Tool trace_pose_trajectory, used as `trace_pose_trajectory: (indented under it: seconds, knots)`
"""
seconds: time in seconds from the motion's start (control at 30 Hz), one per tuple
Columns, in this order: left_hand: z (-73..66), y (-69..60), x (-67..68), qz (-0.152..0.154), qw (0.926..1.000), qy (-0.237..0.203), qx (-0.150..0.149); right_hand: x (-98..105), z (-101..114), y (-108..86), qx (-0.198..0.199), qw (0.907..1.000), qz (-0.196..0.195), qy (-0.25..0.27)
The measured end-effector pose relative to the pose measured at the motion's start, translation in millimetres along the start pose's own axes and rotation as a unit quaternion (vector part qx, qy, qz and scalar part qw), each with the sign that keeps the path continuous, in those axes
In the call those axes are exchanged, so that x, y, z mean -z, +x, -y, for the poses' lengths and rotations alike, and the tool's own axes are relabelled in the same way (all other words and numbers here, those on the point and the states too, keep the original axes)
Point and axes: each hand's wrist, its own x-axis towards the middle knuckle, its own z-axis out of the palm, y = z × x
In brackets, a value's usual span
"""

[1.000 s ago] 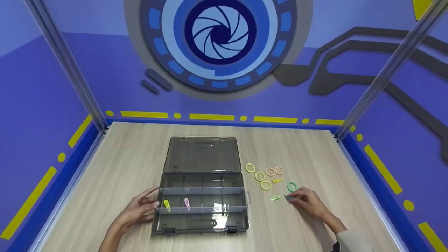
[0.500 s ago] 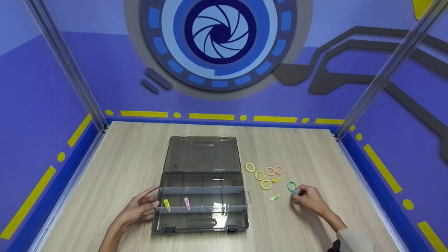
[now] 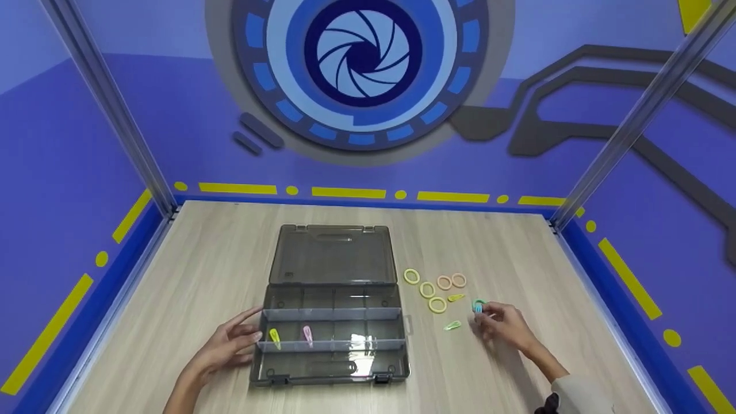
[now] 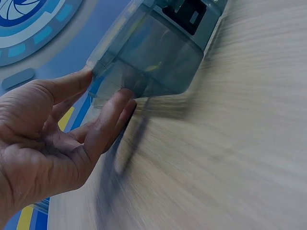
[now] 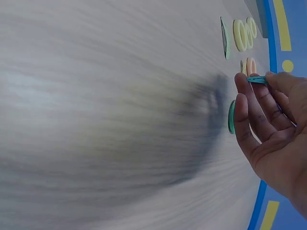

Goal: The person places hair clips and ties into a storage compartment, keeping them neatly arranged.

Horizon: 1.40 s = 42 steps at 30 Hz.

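Between the thumb and fingers of my right hand [image 3: 509,329] is a small teal hair clip [image 5: 257,79], pinched above the table. A green hair tie [image 5: 231,117] lies under that hand, partly hidden in the head view. My left hand [image 3: 227,347] touches the left side wall of a smoky see-through divider box [image 3: 333,256], its fingers relaxed. The box lies with its lid folded back. In its middle row are a yellow hair clip [image 3: 275,338] and a pink hair clip [image 3: 308,335]. A light green hair clip [image 3: 452,325] lies on the table near my right hand.
Right of the box lie three yellow hair ties [image 3: 426,289], two peach hair ties [image 3: 444,282] and another yellow clip [image 3: 456,297]. Clear dividers [image 3: 330,313] split the box into rows. Blue panels [image 3: 356,167] and metal posts [image 3: 115,98] enclose the wooden table [image 3: 218,247].
My right hand has lifted the teal hair clip off the table and turned it, shifting slightly up toward the green hair tie. My left hand stays at the box.
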Motion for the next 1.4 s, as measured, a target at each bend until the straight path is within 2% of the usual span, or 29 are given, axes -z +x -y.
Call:
trace_pose_trajectory:
  seconds: [0.13, 0.27, 0.43, 0.77, 1.03, 1.17, 1.4]
  knots:
    - [0.4, -1.0, 0.7, 0.006, 1.0, -0.005, -0.005, -1.2, 6.3, 2.7, 0.007, 0.9998, 0.002, 0.02]
    - [-1.2, -2.9, 1.0, 0.008, 0.9999, -0.005, -0.009, -4.9, 16.5, 8.6, -0.002, 0.9984, 0.011, 0.056]
    - [-4.0, -3.8, -0.4, 0.008, 0.9999, -0.002, -0.01, -12.0, 29.4, 16.3, -0.008, 0.9968, 0.029, 0.074]
    - [-4.7, -3.8, -0.4, 0.017, 0.9995, 0.011, -0.023, -30.2, 58.5, 33.8, -0.039, 0.9871, 0.098, 0.12]
    - [-4.8, -4.6, 2.0, 0.028, 0.9994, 0.009, -0.02, -53.7, 84.1, 46.0, -0.013, 0.9841, 0.131, 0.119]
    - [-4.7, -5.4, 1.7, 0.03, 0.9994, 0.006, -0.012, -66.5, 91.6, 50.8, 0.005, 0.9836, 0.141, 0.112]
    - [-5.4, -5.8, 0.9, 0.028, 0.9993, 0.016, -0.019, -86.7, 102.7, 58.3, 0.022, 0.9811, 0.149, 0.121]
